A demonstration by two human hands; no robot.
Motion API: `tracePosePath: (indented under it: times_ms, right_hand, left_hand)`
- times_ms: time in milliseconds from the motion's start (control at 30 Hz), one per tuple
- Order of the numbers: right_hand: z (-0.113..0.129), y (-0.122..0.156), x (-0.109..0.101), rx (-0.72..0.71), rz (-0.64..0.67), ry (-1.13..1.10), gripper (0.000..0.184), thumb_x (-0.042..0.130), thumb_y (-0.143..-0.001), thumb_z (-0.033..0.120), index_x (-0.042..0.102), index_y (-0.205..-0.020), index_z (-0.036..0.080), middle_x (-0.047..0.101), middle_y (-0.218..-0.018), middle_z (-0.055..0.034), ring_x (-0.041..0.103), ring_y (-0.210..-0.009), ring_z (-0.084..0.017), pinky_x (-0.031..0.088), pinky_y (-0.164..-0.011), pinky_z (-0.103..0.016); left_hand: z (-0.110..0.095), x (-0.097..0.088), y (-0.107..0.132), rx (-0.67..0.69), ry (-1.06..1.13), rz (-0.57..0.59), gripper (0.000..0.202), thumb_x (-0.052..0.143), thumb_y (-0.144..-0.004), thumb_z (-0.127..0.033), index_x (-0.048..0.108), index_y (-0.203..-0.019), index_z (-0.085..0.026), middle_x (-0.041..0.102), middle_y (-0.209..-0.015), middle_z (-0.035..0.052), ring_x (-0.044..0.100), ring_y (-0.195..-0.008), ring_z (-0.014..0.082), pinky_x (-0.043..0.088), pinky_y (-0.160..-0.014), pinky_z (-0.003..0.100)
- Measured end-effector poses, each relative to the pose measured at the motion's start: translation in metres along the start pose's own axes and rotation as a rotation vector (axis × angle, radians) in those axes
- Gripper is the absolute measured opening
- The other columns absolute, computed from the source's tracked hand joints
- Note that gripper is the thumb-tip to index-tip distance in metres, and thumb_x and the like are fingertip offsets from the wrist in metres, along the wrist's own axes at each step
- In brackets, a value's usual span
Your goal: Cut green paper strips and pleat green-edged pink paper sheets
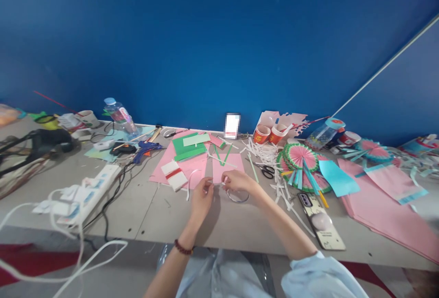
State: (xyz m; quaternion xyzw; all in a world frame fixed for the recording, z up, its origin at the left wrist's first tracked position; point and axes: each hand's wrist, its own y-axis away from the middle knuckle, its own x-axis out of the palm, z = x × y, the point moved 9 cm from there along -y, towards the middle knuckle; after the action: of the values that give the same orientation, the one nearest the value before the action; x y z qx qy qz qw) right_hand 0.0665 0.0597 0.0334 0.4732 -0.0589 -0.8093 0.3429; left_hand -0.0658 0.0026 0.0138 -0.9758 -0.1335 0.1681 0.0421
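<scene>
My left hand and my right hand meet over the grey table, both with fingers pinched on a thin white paper strip stretched between them. A further end of white strip curls down beside the left hand. Just beyond the fingers lies pink paper with green strips on it. A clear ring of tape sits on the table under my right wrist. A beaded bracelet circles my left wrist.
A white block with a red band, green sheets, scissors, white paper scraps, round pink-and-green paper fans, red cups, a phone, large pink sheets. At left: a power strip, cables, a glue gun, a bottle.
</scene>
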Motion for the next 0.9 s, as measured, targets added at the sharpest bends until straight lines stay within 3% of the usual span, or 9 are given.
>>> tracePosePath:
  times_ms: [133, 233, 333, 433, 600, 800, 900]
  right_hand:
    - [0.003, 0.006, -0.007, 0.033, -0.038, 0.198, 0.038, 0.07, -0.071, 0.025, 0.062, -0.109, 0.021, 0.072, -0.092, -0.003, 0.065, -0.088, -0.019, 0.041, -0.067, -0.022]
    - [0.0, 0.006, -0.01, 0.029, -0.056, 0.227, 0.054, 0.074, -0.068, 0.031, 0.058, -0.12, 0.023, 0.071, -0.098, -0.0052, 0.063, -0.097, -0.022, 0.042, -0.072, -0.024]
    - [-0.001, 0.002, -0.005, -0.048, -0.024, 0.099, 0.042, 0.074, -0.067, 0.037, 0.066, -0.106, 0.023, 0.072, -0.094, -0.0041, 0.065, -0.09, -0.021, 0.043, -0.071, -0.024]
    - [0.002, -0.004, -0.002, -0.179, -0.042, -0.103, 0.02, 0.064, -0.076, 0.033, 0.07, -0.09, 0.02, 0.072, -0.085, -0.0039, 0.065, -0.081, -0.017, 0.045, -0.07, -0.023]
    - [0.002, -0.012, 0.003, -0.269, -0.067, -0.334, 0.016, 0.058, -0.08, 0.028, 0.068, -0.08, 0.017, 0.068, -0.071, -0.0018, 0.064, -0.065, -0.014, 0.046, -0.062, -0.022]
    - [-0.003, -0.018, 0.005, -0.26, -0.134, -0.302, 0.014, 0.056, -0.08, 0.025, 0.066, -0.077, 0.016, 0.062, -0.06, 0.0014, 0.058, -0.055, -0.011, 0.042, -0.058, -0.02]
    - [-0.008, -0.023, 0.002, -0.211, -0.195, -0.221, 0.012, 0.055, -0.079, 0.02, 0.066, -0.076, 0.016, 0.061, -0.058, 0.0018, 0.056, -0.056, -0.01, 0.04, -0.058, -0.019]
  left_hand:
    - [-0.001, 0.001, 0.0, 0.007, -0.038, -0.001, 0.025, 0.051, -0.078, -0.024, 0.063, -0.099, -0.018, 0.066, -0.077, 0.0026, 0.06, -0.069, 0.0155, 0.044, -0.064, 0.028]
    - [-0.006, 0.0, 0.0, 0.008, -0.069, -0.002, 0.026, 0.051, -0.078, -0.024, 0.063, -0.1, -0.019, 0.067, -0.077, 0.0025, 0.06, -0.069, 0.0156, 0.044, -0.064, 0.028]
    - [-0.01, 0.0, -0.002, 0.005, -0.063, 0.02, 0.027, 0.049, -0.079, -0.025, 0.063, -0.102, -0.019, 0.067, -0.079, 0.0023, 0.06, -0.068, 0.0151, 0.043, -0.062, 0.027]
    - [-0.012, 0.0, -0.005, 0.017, -0.067, 0.04, 0.027, 0.048, -0.079, -0.024, 0.062, -0.102, -0.019, 0.067, -0.079, 0.0019, 0.061, -0.069, 0.0152, 0.043, -0.061, 0.026]
    - [-0.011, -0.001, -0.008, 0.049, -0.094, 0.045, 0.026, 0.048, -0.081, -0.024, 0.06, -0.104, -0.019, 0.068, -0.079, 0.0027, 0.065, -0.073, 0.0175, 0.047, -0.064, 0.029]
    - [-0.014, -0.013, -0.001, 0.11, -0.312, -0.051, 0.044, 0.05, -0.086, -0.025, 0.043, -0.129, -0.021, 0.069, -0.092, 0.0055, 0.065, -0.07, 0.0186, 0.049, -0.063, 0.031]
    - [-0.028, -0.014, 0.008, 0.258, -0.48, -0.076, 0.031, 0.047, -0.088, -0.022, 0.052, -0.118, -0.018, 0.066, -0.094, 0.0078, 0.064, -0.08, 0.0208, 0.05, -0.068, 0.033]
